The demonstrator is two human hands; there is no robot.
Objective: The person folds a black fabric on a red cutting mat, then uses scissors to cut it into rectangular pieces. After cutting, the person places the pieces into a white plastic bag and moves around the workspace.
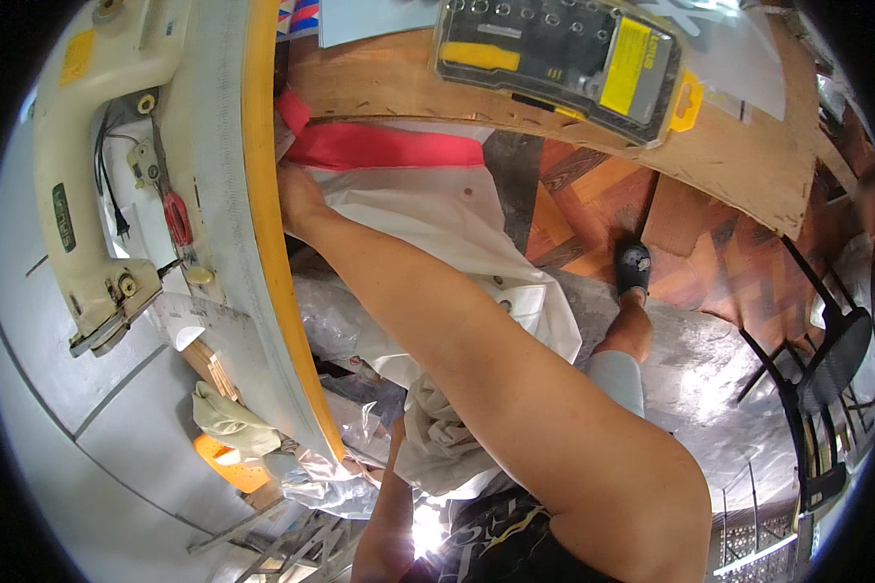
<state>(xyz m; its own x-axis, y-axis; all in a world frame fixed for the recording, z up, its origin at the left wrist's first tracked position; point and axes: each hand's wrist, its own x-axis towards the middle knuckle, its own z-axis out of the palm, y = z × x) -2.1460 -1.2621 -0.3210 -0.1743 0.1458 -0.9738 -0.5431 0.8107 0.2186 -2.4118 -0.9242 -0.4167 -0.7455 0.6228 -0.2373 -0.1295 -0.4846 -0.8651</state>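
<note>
We see the right arm stretched diagonally across the view, its hand at the bench's yellow edge, touching one white cloth with one red band. The cloth hangs beside the bench and passes beneath that arm. The left forearm points upward, its hand partly hidden beside bunched pale fabric. We cannot tell whether either hand's fingers are wide or narrow. We count one sewing machine, one red-handled tool and one tool case.
</note>
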